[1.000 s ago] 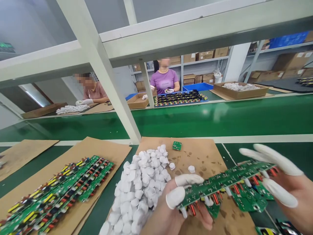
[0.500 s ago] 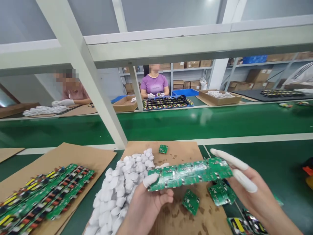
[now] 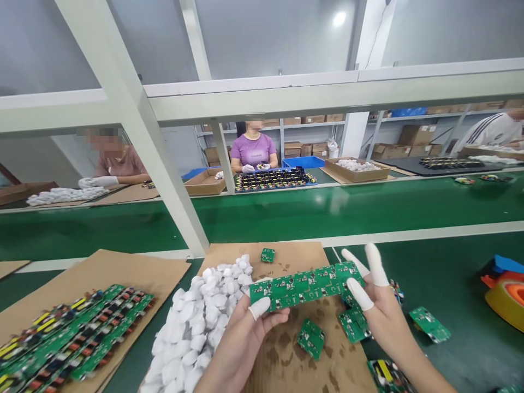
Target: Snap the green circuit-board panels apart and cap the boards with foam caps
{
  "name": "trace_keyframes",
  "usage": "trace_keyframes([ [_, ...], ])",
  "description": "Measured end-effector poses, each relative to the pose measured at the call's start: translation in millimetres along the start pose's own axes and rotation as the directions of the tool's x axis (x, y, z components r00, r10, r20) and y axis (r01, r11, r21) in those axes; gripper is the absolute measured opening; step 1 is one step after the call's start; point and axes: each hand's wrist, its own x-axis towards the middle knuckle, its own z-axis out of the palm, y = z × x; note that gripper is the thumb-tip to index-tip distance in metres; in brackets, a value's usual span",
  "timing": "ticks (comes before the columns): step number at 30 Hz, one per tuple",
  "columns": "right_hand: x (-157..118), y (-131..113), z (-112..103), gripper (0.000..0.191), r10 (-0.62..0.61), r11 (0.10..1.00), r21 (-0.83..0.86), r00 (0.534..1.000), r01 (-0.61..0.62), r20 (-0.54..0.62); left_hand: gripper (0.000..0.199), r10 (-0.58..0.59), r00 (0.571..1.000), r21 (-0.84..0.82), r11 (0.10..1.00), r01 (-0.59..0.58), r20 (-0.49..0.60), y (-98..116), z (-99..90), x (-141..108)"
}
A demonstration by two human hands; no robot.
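Note:
A long green circuit board strip [image 3: 305, 286] is held over brown cardboard [image 3: 286, 360]. My left hand [image 3: 251, 322] grips its left end, a white-capped thumb on top and fingers beneath. At the right end is my right hand [image 3: 370, 289], with white finger covers; its capped thumb lies by the board's edge, one finger points up and another reaches behind the board. Small green boards lie around: one [image 3: 267, 255] behind the strip, one [image 3: 311, 338] below it, others [image 3: 354, 324] under my right hand. White wrapped pieces [image 3: 196, 322] are heaped on the left.
Component-filled board strips [image 3: 82, 333] lie on cardboard at the left. A slanted metal post [image 3: 164, 147] stands ahead, before the green belt [image 3: 327, 210]. People work beyond it. A yellow and orange roll [image 3: 507, 300] and a small board [image 3: 429, 323] are at the right.
The camera view has shifted, showing more of the right side. My right hand has moved left along the strip's end, and one finger now points upward. The strip is tilted more toward the camera.

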Motion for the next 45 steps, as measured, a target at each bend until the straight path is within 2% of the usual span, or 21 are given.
trace_keyframes([
  [4,10,-7,-10,0.068,0.197,0.98,-0.008,0.977,-0.197,0.082,0.018,0.058,0.998,0.079,0.995,-0.06,0.037,-1,-1.6,0],
  [6,14,-9,-14,0.06,0.209,0.978,-0.051,0.972,-0.205,0.107,0.022,0.1,0.994,0.138,0.985,-0.104,0.031,-3,-1.5,0],
  [8,16,-8,-15,0.055,0.154,0.985,-0.085,0.985,-0.147,0.078,0.028,0.16,0.987,0.255,0.955,-0.151,-0.015,-5,-1.3,1],
  [10,15,-3,-13,0.052,0.086,0.99,-0.112,0.996,-0.084,0.013,0.036,0.243,0.969,0.411,0.889,-0.204,-0.044,-10,-1.5,2],
  [14,9,6,-8,0.048,-0.039,0.975,-0.22,0.994,0.015,-0.102,0.043,0.366,0.93,0.604,0.745,-0.283,-0.016,-19,-3.1,5],
  [17,4,6,-6,0.045,-0.136,0.926,-0.371,0.977,0.067,-0.164,0.044,0.403,0.915,0.641,0.706,-0.302,-0.013,-23,-2.6,5],
  [20,0,2,-4,0.044,-0.196,0.865,-0.497,0.96,0.072,-0.202,0.041,0.437,0.898,0.621,0.72,-0.311,-0.057,-24,2.0,2],
  [25,-6,6,3,0.041,-0.276,0.833,-0.545,0.923,0.092,-0.267,0.033,0.521,0.842,0.604,0.719,-0.344,-0.141,-39,15.9,-9],
  [28,-4,12,5,0.04,-0.232,0.88,-0.469,0.931,0.078,-0.281,0.029,0.528,0.84,0.606,0.711,-0.356,-0.126,-52,23.4,-14],
  [30,1,13,4,0.04,-0.141,0.95,-0.309,0.953,0.053,-0.268,0.029,0.499,0.859,0.557,0.75,-0.358,-0.119,-53,25.9,-15],
  [33,10,12,-2,0.041,-0.032,0.997,-0.081,0.954,0.008,-0.298,0.036,0.394,0.896,0.421,0.862,-0.284,-0.203,-39,24.5,-11],
  [35,15,10,-6,0.042,0.005,1.0,0.025,0.948,0.004,-0.318,0.042,0.276,0.939,0.335,0.921,-0.197,-0.205,-25,21.1,-8],
  [36,16,8,-8,0.041,0.025,0.997,0.082,0.954,0.0,-0.298,0.043,0.211,0.964,0.32,0.935,-0.151,-0.16,-21,19.3,-7],
  [38,16,4,-11,0.037,0.078,0.979,0.2,0.978,-0.039,-0.193,0.042,0.082,0.997,0.378,0.922,-0.081,0.014,-18,16.2,-7],
  [40,14,-1,-11,0.034,0.117,0.965,0.245,0.991,-0.098,-0.062,0.042,0.051,0.99,0.549,0.828,-0.116,0.131,-25,14.4,-10],
  [42,10,-5,-9,0.034,0.121,0.976,0.181,0.992,-0.124,0.024,0.05,0.167,0.978,0.694,0.69,-0.207,0.126,-35,13.9,-12],
  [43,8,-7,-7,0.034,0.112,0.986,0.12,0.992,-0.118,0.058,0.056,0.248,0.963,0.72,0.648,-0.247,0.107,-41,13.8,-13],
  [44,6,-7,-6,0.033,0.096,0.994,0.049,0.991,-0.101,0.093,0.063,0.308,0.947,0.713,0.644,-0.278,0.091,-45,13.6,-14],
  [45,3,-8,-4,0.032,0.08,0.997,-0.018,0.988,-0.078,0.132,0.068,0.329,0.94,0.673,0.676,-0.3,0.089,-48,13.2,-13],
])
